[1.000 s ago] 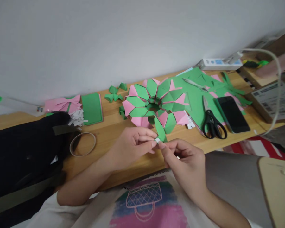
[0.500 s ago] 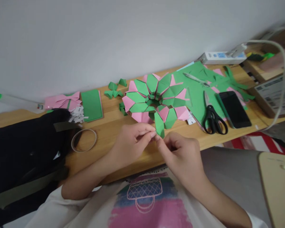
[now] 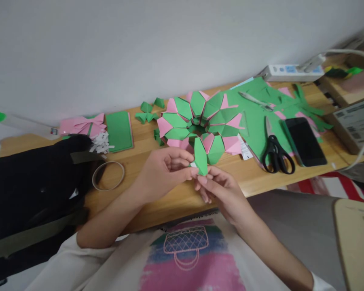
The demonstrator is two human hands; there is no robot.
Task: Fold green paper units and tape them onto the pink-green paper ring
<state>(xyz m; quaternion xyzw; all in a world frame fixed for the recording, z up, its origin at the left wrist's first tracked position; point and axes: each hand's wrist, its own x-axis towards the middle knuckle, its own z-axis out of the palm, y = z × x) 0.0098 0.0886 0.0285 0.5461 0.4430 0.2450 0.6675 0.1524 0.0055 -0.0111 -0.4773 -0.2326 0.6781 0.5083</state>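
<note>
A ring-shaped folded model (image 3: 221, 117) of green and pink paper lies on the wooden table. At its near side a green paper piece (image 3: 200, 155) sticks out toward me. My left hand (image 3: 164, 173) pinches the left edge of this piece, where a small white patch shows by the fingertips. My right hand (image 3: 220, 184) has its thumb and fingers closed on the piece's near tip. Small folded green pieces (image 3: 146, 117) sit to the left of the ring.
Scissors (image 3: 276, 153), a phone (image 3: 305, 141) and a clear pen-like tool (image 3: 255, 101) are at the right, by green paper sheets. On the left are a tape ring (image 3: 108, 176), green paper (image 3: 119, 131), white scraps (image 3: 100, 142) and a black bag (image 3: 33, 190).
The green piece has come up between my hands and a white patch now shows on it. My right hand has turned, its fingers now under the tip. The view has shifted slightly.
</note>
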